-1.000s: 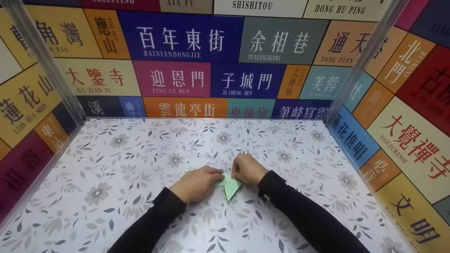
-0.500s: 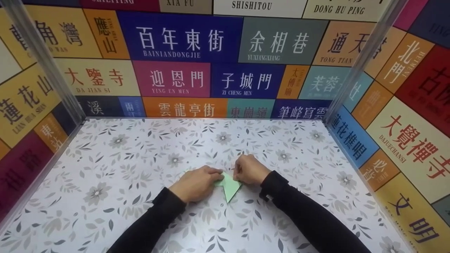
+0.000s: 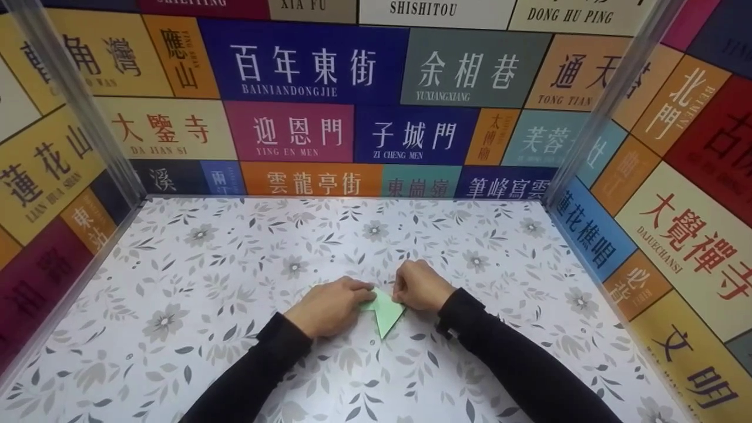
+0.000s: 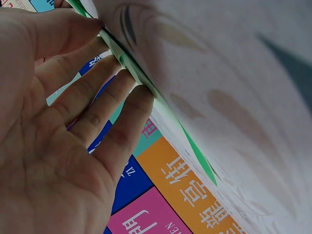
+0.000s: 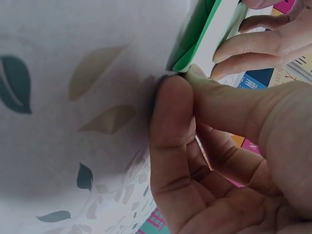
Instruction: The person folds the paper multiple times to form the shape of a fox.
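Note:
A folded piece of light green paper (image 3: pixel 388 311) lies on the table between both hands, a pointed flap aimed at the person. From the left, my left hand (image 3: pixel 329 305) rests on it, and its fingers cover part of the sheet. In the left wrist view those fingers (image 4: pixel 122 122) reach out fairly straight onto the paper's edge (image 4: pixel 201 157). My right hand (image 3: pixel 424 286) pinches the right corner of the paper. The right wrist view has the thumb and forefinger (image 5: pixel 173 105) meeting at the end of the folded paper (image 5: pixel 214 41), with the other fingers curled behind.
White table paper (image 3: pixel 235 252) with grey flowers and leaves lies under the hands. Panels with colourful place-name signs (image 3: pixel 305 64) rise at the back and both sides. Clear corner strips (image 3: pixel 608 100) join them.
My right hand has shifted slightly right and toward the person, still at the paper's corner. My left hand stays almost in place.

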`<state>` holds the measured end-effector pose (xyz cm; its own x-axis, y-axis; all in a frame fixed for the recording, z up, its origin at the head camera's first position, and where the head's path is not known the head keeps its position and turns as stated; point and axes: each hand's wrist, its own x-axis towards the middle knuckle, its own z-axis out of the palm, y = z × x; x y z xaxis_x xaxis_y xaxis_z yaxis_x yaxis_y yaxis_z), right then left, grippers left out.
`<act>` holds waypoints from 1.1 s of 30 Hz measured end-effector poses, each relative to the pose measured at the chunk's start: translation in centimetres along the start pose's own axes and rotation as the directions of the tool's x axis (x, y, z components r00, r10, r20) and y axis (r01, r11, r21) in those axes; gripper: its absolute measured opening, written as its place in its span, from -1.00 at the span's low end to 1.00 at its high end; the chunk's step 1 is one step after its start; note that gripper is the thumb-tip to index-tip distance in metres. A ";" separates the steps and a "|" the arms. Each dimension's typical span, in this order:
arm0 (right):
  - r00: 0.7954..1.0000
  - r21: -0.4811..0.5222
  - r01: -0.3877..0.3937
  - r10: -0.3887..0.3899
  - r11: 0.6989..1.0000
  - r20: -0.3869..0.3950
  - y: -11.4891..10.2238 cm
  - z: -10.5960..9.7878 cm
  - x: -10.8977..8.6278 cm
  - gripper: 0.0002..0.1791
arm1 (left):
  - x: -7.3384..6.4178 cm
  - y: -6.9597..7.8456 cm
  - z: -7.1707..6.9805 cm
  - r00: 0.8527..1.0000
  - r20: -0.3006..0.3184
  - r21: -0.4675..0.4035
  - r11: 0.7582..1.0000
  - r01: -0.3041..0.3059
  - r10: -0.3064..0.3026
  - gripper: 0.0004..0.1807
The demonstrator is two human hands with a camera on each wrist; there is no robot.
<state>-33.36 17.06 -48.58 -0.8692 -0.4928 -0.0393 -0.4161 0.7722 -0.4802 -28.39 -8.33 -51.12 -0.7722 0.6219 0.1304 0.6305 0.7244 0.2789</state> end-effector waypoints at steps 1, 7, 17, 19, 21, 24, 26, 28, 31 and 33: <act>1.000 0.000 -0.002 0.002 1.000 0.003 0.1 0.0 -0.1 -0.86 | 0.0 0.0 0.0 1.000 0.004 0.000 1.000 0.001 -0.001 -0.54; 0.999 0.003 -0.034 0.034 0.999 0.026 0.6 -0.3 -0.7 -0.83 | 0.0 0.1 -0.1 1.000 0.006 0.000 1.000 0.005 -0.005 -0.55; 0.999 0.008 -0.049 0.049 0.999 0.015 1.2 -0.4 -2.2 -0.83 | 0.2 0.1 0.1 1.000 0.014 -0.004 1.000 0.006 -0.006 -0.57; 0.998 0.011 -0.058 0.058 0.998 0.013 1.3 -0.4 -2.3 -0.82 | 0.2 0.1 0.0 1.000 0.015 -0.007 1.000 0.008 -0.007 -0.57; 0.998 0.017 -0.066 0.066 0.998 0.015 1.3 -0.3 -2.4 -0.82 | 0.2 0.1 0.0 1.000 0.011 -0.007 1.000 0.005 -0.004 -0.57; 0.998 0.022 -0.059 0.059 0.998 0.009 1.3 -0.3 -2.5 -0.81 | 0.1 0.1 -0.1 1.000 0.016 0.003 1.000 0.012 -0.012 -0.55; 0.998 0.031 -0.058 0.058 0.998 0.003 1.3 -0.3 -2.5 -0.81 | 0.1 0.1 0.0 1.000 0.013 0.007 1.000 0.013 -0.013 -0.55; 0.998 0.037 -0.060 0.060 0.998 -0.005 1.4 -0.4 -2.5 -0.80 | 0.0 0.0 0.0 1.000 0.016 0.010 1.000 0.018 -0.018 -0.54; 0.997 0.054 -0.081 0.082 0.995 -0.009 1.4 -0.5 -2.5 -0.80 | 0.0 0.0 0.0 1.000 0.009 0.007 1.000 0.017 -0.017 -0.53; 0.995 0.066 -0.096 0.097 0.993 -0.009 1.3 -0.6 -2.5 -0.81 | 0.1 0.1 0.0 1.000 0.007 0.007 1.000 0.017 -0.017 -0.53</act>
<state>-31.91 19.52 -48.62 -0.9080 -0.4118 -0.0779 -0.3117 0.7879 -0.5311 -28.40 -8.23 -51.09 -0.7821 0.6116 0.1192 0.6180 0.7369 0.2741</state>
